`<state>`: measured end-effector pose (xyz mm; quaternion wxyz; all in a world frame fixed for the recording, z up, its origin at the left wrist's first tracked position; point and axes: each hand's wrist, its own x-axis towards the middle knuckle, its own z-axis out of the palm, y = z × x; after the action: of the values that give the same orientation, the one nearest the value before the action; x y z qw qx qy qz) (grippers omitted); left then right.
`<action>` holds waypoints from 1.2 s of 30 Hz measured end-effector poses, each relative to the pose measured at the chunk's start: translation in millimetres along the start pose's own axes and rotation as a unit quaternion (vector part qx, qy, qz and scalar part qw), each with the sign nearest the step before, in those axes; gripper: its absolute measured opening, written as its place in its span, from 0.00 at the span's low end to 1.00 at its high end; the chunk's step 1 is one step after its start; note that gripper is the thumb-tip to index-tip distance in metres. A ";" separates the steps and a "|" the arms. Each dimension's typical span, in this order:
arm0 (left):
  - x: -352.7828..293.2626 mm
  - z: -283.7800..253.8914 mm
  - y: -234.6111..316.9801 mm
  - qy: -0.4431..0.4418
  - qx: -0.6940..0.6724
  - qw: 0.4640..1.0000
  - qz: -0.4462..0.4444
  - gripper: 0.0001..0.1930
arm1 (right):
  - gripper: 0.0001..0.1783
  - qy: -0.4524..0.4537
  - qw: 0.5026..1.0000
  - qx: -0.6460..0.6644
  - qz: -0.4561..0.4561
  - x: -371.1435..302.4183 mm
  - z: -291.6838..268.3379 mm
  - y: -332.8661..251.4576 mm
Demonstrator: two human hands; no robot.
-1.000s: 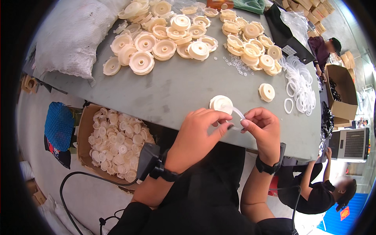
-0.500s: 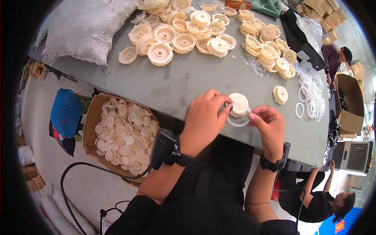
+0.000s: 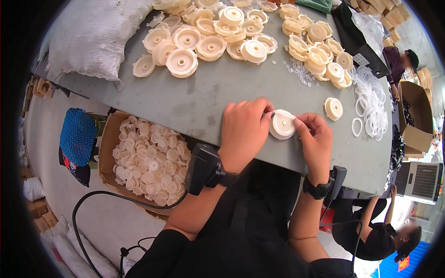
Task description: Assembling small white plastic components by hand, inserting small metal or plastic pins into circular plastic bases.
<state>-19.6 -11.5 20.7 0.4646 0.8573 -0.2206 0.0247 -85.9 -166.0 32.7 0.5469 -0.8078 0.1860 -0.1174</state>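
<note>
Near the table's front edge lies a round cream plastic part (image 3: 283,124) with a small hub in its middle. A translucent white sealing ring seems to rest on its rim, though it blends into the pale plastic. My left hand (image 3: 244,132) pinches at the left edge of the part, thumb and forefinger closed on the ring there. From the other side my right hand (image 3: 317,139) is closed, its thumb and bent fingers at the right edge. A single round cream part (image 3: 333,109) lies beyond my right hand. Past it spreads a pile of white rings (image 3: 371,104).
Heaps of cream parts (image 3: 211,46) cover the far table, with small white washers (image 3: 301,72) beside them. A woven sack (image 3: 88,39) lies far left. Below the table edge stands a cardboard box (image 3: 107,157) full of pale parts. Two people are at the right.
The ring, held tilted over the near part half a second ago, is now down against it. My hands have shifted slightly, still on either side. The view has moved a little.
</note>
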 end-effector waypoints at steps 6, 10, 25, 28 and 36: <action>12.0 -2.1 3.6 -0.042 0.023 0.998 -0.031 0.06 | 0.07 0.028 0.999 -0.035 -0.011 8.2 4.5 0.3; 14.0 -0.2 1.9 -0.030 0.056 0.998 -0.030 0.07 | 0.06 0.025 0.998 -0.049 -0.006 13.2 10.4 -1.6; -26.9 22.1 1.3 0.054 0.101 0.987 0.108 0.27 | 0.06 -0.013 0.998 -0.026 -0.048 18.2 -3.3 26.8; -26.6 20.4 -1.4 0.047 0.098 0.989 0.102 0.26 | 0.08 -0.038 0.999 -0.019 -0.007 12.5 -4.1 15.2; -28.0 20.0 -5.7 0.014 0.106 0.987 0.120 0.29 | 0.11 -0.067 0.996 -0.049 -0.023 12.3 -11.7 17.6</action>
<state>-45.8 -15.0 -2.1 0.3681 0.8684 -0.3117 0.1154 -82.4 -186.9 20.6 0.5153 -0.8436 0.1360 -0.0659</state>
